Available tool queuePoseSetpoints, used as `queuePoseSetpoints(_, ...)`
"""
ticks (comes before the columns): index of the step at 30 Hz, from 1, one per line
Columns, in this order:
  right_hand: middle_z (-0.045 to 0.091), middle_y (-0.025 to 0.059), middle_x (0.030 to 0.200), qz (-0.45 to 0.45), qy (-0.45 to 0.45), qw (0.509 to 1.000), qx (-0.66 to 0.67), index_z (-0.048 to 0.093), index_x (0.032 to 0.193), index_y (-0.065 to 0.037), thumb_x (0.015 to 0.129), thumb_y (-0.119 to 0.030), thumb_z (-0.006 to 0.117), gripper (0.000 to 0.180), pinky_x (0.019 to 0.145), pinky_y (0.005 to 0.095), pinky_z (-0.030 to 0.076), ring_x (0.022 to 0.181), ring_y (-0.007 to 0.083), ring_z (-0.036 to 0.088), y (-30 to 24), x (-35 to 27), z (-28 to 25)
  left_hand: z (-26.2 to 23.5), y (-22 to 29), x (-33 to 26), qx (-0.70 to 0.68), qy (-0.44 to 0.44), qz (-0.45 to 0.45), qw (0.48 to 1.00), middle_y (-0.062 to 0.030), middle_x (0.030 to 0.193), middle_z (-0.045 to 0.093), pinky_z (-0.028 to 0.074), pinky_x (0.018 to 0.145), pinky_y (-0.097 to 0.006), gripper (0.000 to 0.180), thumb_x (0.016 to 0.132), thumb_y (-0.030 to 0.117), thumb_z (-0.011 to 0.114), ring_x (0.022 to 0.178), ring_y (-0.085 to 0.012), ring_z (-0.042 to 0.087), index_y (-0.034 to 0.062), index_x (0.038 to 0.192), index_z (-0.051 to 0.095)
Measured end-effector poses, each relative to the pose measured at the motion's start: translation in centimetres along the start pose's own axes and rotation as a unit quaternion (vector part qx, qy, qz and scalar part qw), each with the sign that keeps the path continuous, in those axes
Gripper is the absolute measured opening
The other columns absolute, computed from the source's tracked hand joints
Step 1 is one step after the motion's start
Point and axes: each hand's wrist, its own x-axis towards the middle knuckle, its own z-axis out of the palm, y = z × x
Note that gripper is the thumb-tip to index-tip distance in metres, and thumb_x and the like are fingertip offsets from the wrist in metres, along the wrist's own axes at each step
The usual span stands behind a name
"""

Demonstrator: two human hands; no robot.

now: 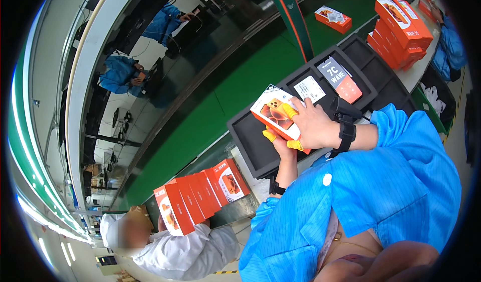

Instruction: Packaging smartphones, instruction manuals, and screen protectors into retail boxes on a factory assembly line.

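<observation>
A phone box (269, 106), white-topped with orange sides and a picture of a phone, is held tilted between my two hands. My right hand (316, 126) lies over its right side, fingers bent onto the top face, with yellow finger cots on. From below, my left hand (284, 150) grips the near edge; most of its fingers are hidden behind the box. Beneath is a black compartment tray (245, 146). In the tray, beside my right hand, lie a white printed label sheet (309, 89) and a grey-and-orange printed phone-sized piece (340, 80).
A row of orange boxes (200, 194) stands at left beside a person in white (185, 252). More orange boxes (401, 31) are stacked at far right, near a blue sleeve. One box (333, 19) lies on the green belt (220, 106), beyond a green upright panel (289, 21).
</observation>
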Motion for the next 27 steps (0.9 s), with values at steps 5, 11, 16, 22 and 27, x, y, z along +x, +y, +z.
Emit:
queuePoseSetpoints(5, 0.034, 0.0244, 0.134, -0.019, 0.014, 1.000, -0.007, 0.061, 0.106, 0.007, 0.070, -0.037, 0.071, 0.057, 0.084, 0.0435, 0.047, 0.113, 0.0382, 0.041, -0.2, -0.5, -0.7, 1.3, 0.5, 0.3, 0.057, 0.018, 0.005, 0.998, -0.0113, 0.145, 0.037, 0.035, 0.108, -0.042, 0.068, 0.096, 0.059, 0.029, 0.131, -0.0273, 0.040, 0.0123, 0.145, 0.025)
queuePoseSetpoints(11, 0.032, 0.0258, 0.136, -0.008, 0.023, 1.000, -0.011, 0.061, 0.108, 0.007, 0.071, -0.036, 0.069, 0.057, 0.086, 0.0446, 0.046, 0.113, 0.0385, 0.041, 0.2, -0.1, -0.7, 1.2, 0.6, 0.3, 0.039, 0.034, -0.019, 0.999, -0.0118, 0.144, 0.038, 0.036, 0.107, -0.042, 0.068, 0.096, 0.057, 0.029, 0.129, -0.0281, 0.042, 0.0110, 0.145, 0.025)
queuePoseSetpoints(16, 0.031, 0.0260, 0.138, 0.004, -0.011, 1.000, 0.007, 0.060, 0.109, 0.009, 0.072, -0.035, 0.068, 0.057, 0.086, 0.0453, 0.047, 0.112, 0.0384, 0.042, 0.6, 0.5, -0.4, 1.5, 0.2, 0.0, 0.150, 0.033, 0.018, 0.988, -0.0121, 0.143, 0.039, 0.036, 0.107, -0.042, 0.066, 0.098, 0.056, 0.025, 0.128, -0.0279, 0.043, 0.0089, 0.145, 0.025)
queuePoseSetpoints(22, 0.031, 0.0252, 0.136, 0.004, -0.014, 1.000, 0.000, 0.060, 0.108, 0.008, 0.071, -0.034, 0.070, 0.057, 0.084, 0.0443, 0.047, 0.112, 0.0382, 0.041, -0.2, -0.3, -0.6, 2.2, 0.5, 0.0, 0.025, 0.028, -0.027, 0.999, -0.0119, 0.145, 0.037, 0.032, 0.109, -0.040, 0.065, 0.099, 0.054, 0.024, 0.132, -0.0267, 0.039, 0.0089, 0.145, 0.025)
queuePoseSetpoints(27, 0.037, 0.0201, 0.130, 0.003, -0.012, 0.998, -0.056, 0.059, 0.117, 0.005, 0.074, -0.040, 0.069, 0.062, 0.084, 0.0412, 0.047, 0.110, 0.0332, 0.042, -0.9, -0.2, -1.6, 2.4, 0.6, 0.1, 0.035, 0.015, -0.020, 0.999, -0.0103, 0.145, 0.035, 0.035, 0.108, -0.041, 0.064, 0.098, 0.054, 0.028, 0.131, -0.0268, 0.040, 0.0097, 0.144, 0.026)
